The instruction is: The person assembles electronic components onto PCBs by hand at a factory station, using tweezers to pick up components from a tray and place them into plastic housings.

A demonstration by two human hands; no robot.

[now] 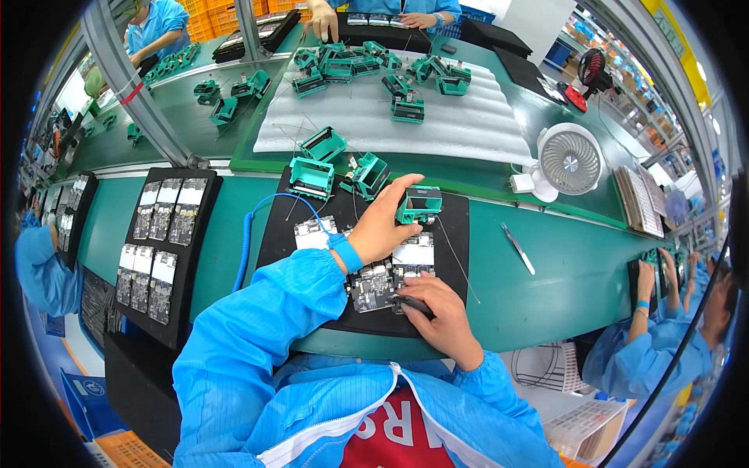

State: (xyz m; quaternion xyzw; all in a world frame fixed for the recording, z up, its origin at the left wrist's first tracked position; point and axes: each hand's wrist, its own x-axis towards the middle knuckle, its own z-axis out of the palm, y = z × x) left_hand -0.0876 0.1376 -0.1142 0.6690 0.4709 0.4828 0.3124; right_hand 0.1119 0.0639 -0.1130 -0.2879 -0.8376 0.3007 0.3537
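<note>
A worker's left hand (pixel 381 229) grips a green plastic frame (pixel 422 209) near circuit boards (pixel 373 288) on a black foam pad (pixel 454 242), as the right hand (pixel 443 313) clasps a black tool (pixel 415 304) whose tip likely needs light, steady control.

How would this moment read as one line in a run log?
left hand: holds green housing | right hand: holds dark tool at circuit boards | boards: on black mat
</note>
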